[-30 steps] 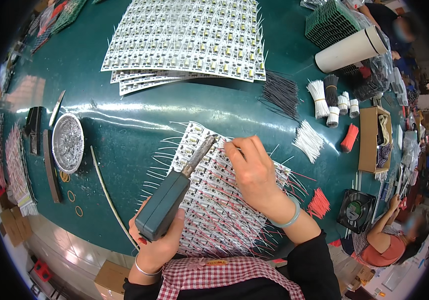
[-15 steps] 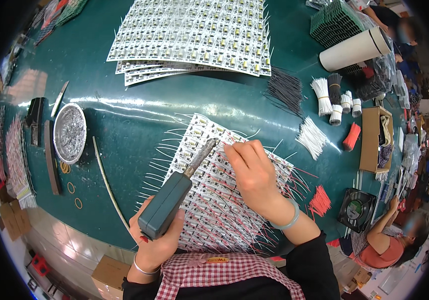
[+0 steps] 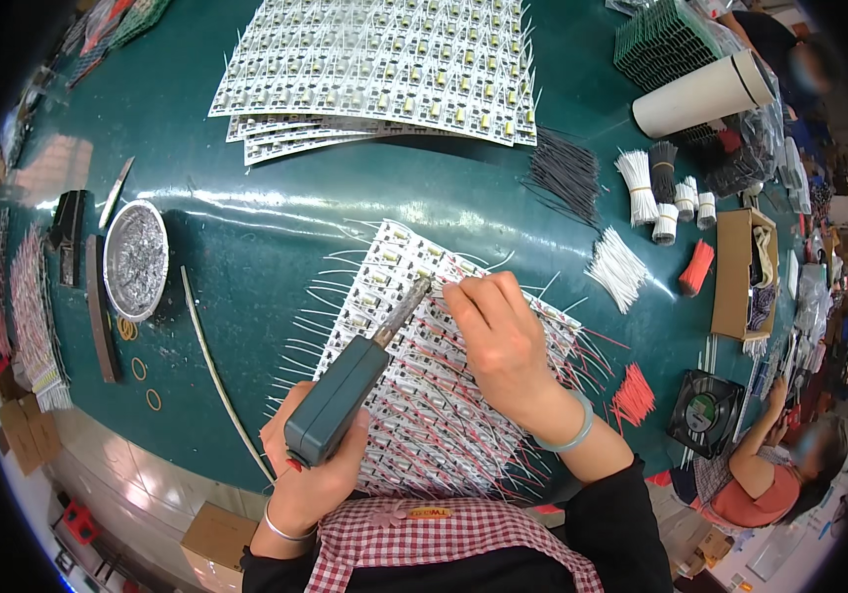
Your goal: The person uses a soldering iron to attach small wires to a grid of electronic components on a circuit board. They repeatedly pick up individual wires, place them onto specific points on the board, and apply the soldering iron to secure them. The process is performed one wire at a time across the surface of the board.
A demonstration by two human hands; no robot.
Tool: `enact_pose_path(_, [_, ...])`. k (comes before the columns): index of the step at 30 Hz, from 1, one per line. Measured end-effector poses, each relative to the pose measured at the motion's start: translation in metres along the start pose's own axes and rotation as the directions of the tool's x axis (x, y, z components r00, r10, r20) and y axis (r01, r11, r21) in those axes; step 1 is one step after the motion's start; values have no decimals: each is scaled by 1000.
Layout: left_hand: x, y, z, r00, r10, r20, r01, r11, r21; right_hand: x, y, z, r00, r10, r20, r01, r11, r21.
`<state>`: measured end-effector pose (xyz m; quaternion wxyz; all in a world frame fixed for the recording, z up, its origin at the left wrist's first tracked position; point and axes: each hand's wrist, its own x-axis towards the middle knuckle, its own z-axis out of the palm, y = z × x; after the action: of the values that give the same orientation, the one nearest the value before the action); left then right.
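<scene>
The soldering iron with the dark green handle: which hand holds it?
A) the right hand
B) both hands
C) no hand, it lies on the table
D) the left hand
D: the left hand wraps the soldering iron, while the right hand pinches a wire at the tip over the white circuit panel.

The left hand (image 3: 317, 472) sits near and low, fingers curled tight in a fist-like grasp, a thin bangle on its wrist. The right hand (image 3: 503, 331) reaches farther out, palm down, thumb and fingertips pinched together at its far left end, a pale bangle round the wrist.
</scene>
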<state>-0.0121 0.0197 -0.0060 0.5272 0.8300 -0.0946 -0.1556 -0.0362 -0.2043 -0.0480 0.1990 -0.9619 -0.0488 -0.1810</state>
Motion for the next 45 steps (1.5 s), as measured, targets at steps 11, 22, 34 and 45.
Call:
enact_pose_path(11, [-4,-1,-4,997,51,-61,-52,999,-13,0,-1,0,1000,18,6,-18,1000,-2])
enact_pose_path(22, [-8,-2,-13,999,13,-46,-13,1000,2,-5,0,-4,999,45,-14,-45,999,26])
enact_pose_path(34, [-18,-3,-18,998,-37,-42,35,998,-48,-14,-17,-2,1000,24,-5,-24,997,70])
enact_pose_path(45, [-17,-7,-17,1000,-8,18,7,1000,24,-17,-18,5,998,58,19,-59,996,60])
